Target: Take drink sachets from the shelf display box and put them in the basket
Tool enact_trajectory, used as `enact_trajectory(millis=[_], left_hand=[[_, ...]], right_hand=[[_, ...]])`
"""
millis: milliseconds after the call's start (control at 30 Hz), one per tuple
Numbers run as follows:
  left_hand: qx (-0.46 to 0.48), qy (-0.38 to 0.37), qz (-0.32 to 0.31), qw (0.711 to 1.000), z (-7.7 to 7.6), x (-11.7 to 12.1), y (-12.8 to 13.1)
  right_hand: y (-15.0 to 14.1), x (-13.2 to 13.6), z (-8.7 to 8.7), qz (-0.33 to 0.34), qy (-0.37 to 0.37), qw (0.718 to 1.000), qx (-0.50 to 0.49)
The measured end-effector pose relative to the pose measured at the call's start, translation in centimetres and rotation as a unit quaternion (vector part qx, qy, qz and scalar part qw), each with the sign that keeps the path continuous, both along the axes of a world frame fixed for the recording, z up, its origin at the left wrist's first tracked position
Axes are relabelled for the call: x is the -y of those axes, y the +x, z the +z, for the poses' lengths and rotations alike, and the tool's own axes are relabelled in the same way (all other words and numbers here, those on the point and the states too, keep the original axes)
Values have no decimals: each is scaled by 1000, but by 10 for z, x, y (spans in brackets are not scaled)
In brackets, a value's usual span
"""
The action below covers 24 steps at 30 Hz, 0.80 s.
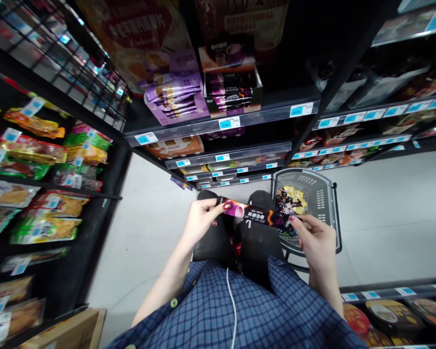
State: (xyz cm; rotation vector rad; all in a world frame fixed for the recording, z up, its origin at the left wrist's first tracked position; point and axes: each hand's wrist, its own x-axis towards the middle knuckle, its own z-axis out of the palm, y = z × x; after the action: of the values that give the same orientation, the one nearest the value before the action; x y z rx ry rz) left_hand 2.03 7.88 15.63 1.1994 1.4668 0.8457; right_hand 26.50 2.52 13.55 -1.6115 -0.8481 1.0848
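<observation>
Right now, from the head view, I have a slim dark packet [260,214] stretched level between my two hands, in front of my knees [218,242]. My left hand [200,220] pinches one end between thumb and fingers, close to the purple patch with a cup printed on it. My right hand [317,238] pinches the other end the same way, thumb laid along the near side, beside the orange and black print. The packet's right end overlaps the basket [327,194] in my view; I can't tell how high above it that end is.

The basket is grey and stands just to the right of my knees, with small wrapped sweets [291,199] in it, yellow ones and darker ones. Ahead of me, on the shelf [189,129], an open box [252,104] holds dark sticks much like my packet, and right beside it on the left is a purple box [163,114] full of purple sticks. Bagged snacks [45,228] fill the rack to my left, a carton [72,332] sits below them, and round tubs [392,314] line the lower right. A white cord [233,303] hangs down my checked shirt [196,315].
</observation>
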Motion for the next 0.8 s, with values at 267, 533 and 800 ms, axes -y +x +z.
enact_trajectory(millis=[267,533,800], left_hand=[[31,-39,-14,999,-4,-3,-1],[-62,4,-101,993,-23,-17,7],[-424,325,-120,837,42,-183,9]], right_hand=[[3,0,-6,27,37,998,31],[19,0,-17,122,-68,990,-26],[115,17,-116,-4,-199,935,294]])
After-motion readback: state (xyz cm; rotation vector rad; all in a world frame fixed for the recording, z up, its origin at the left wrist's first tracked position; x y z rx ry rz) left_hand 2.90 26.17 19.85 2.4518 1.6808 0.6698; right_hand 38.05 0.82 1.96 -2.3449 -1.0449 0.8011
